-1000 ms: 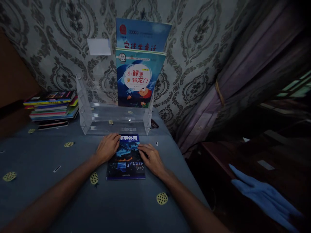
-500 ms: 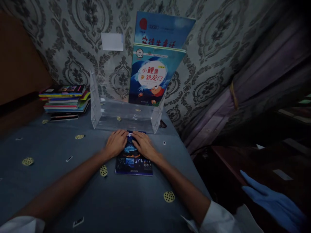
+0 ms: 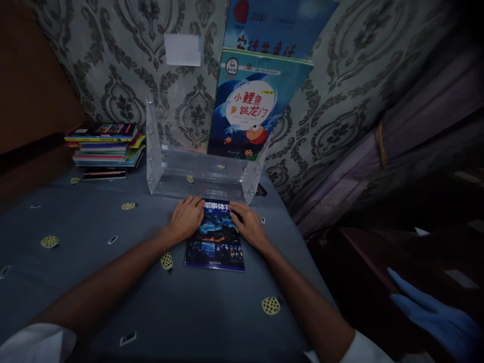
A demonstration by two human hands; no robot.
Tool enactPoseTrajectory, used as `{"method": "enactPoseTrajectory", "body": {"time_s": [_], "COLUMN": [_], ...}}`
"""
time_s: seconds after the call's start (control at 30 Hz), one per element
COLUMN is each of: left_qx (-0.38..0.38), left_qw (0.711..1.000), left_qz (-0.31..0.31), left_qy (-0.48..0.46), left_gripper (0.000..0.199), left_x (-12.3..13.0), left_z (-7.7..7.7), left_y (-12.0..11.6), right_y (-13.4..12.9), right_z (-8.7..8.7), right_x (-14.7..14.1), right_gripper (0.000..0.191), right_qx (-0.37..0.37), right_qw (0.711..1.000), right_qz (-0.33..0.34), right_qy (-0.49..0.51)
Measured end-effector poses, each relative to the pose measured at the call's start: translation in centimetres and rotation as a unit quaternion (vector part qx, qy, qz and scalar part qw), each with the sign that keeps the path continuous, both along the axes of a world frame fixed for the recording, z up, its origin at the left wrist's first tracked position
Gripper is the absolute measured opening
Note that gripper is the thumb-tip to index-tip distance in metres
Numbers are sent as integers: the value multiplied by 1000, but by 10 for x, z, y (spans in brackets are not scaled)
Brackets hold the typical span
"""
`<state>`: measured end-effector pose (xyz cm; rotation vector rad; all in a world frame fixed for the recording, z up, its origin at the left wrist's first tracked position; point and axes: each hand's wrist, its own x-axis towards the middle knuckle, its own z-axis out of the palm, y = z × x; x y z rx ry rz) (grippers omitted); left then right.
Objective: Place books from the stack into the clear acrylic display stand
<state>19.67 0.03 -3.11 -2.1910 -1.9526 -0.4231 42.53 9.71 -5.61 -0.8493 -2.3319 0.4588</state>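
Observation:
A dark blue magazine (image 3: pixel 215 234) with pictures and white lettering lies flat on the cloth-covered table. My left hand (image 3: pixel 187 218) rests at its upper left edge, fingers extended forward and close together. Over the upper right edge lies my right hand (image 3: pixel 247 222), fingers stretched out and its thumb apart. Just beyond the magazine is a clear plastic book rack (image 3: pixel 202 171). A blue picture book with a red fish (image 3: pixel 245 108) stands upright in it, and another blue book (image 3: pixel 280 30) rises behind.
A stack of books (image 3: pixel 106 151) is on the left beside the rack. Behind the table hangs a patterned wall covering (image 3: pixel 196 113) with a white card (image 3: pixel 182 49). A gathered curtain (image 3: pixel 381 146) and a person's blue-gloved hand (image 3: pixel 431 307) are at the right.
My hands have moved apart, from the magazine's upper middle to its two sides, so its title shows. The view has shifted slightly; the magazine stays by the rack.

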Motion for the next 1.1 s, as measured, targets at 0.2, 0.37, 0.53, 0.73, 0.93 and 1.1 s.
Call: {"method": "enactPoseTrajectory", "body": {"time_s": [0.2, 0.37, 0.53, 0.73, 0.93, 1.1], "left_qx": [3, -9, -23, -35, -53, -55], "left_qw": [1000, 1000, 999, 999, 998, 998], "left_qz": [14, 17, 20, 22, 26, 24], "left_qy": [13, 13, 20, 14, 7, 12], "left_gripper": [27, 24, 20, 19, 21, 22], "left_x": [3, 4, 5, 4, 5, 5], "left_z": [-7, 6, 18, 25, 33, 33], "left_y": [5, 0, -5, -8, -12, -13], "right_y": [7, 8, 9, 7, 6, 5], "right_z": [-11, -11, -4, 6, 7, 7], "right_x": [5, 4, 2, 0, -3, -3], "right_gripper": [35, 37, 38, 39, 39, 39], "right_qx": [-2, 15, 43, 61, 63, 56], "right_qw": [1000, 1000, 999, 998, 998, 998], "right_qz": [-10, -20, -24, -5, -2, -10], "right_qy": [21, 8, -15, -22, -18, -20]}}
